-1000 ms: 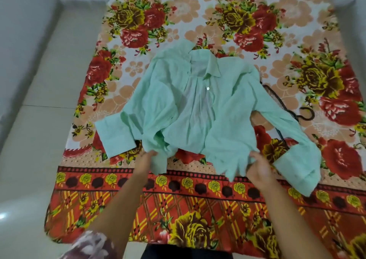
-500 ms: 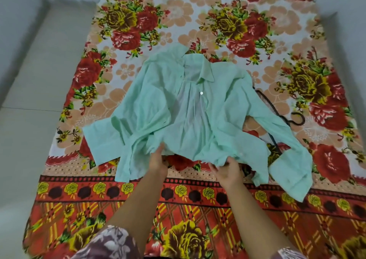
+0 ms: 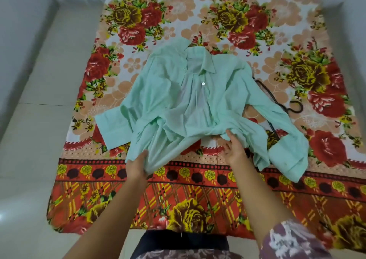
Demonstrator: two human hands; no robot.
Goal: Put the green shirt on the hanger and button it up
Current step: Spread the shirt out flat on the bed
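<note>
The mint-green shirt (image 3: pixel 178 104) lies crumpled and unbuttoned on a floral bedsheet, collar pointing away from me, sleeves spread to both sides. One white button shows on the placket near the collar. My left hand (image 3: pixel 138 164) grips a bunch of the shirt's lower left hem. My right hand (image 3: pixel 234 152) has its fingers spread and reaches under the lower right hem, touching the cloth; I cannot tell if it grips it. A thin black hanger (image 3: pixel 285 108) lies to the right, mostly hidden beneath the right sleeve, its hook showing.
The bedsheet (image 3: pixel 198 189), red and orange with large flowers, covers a mattress on a pale tiled floor (image 3: pixel 33 140). Grey walls stand on the left and at the far right. The sheet's front edge lies close to my body.
My left hand slid left and down, pulling the lower hem toward me. My right hand let go of the bunched hem and opened beside the right front panel. The camera view shifted slightly.
</note>
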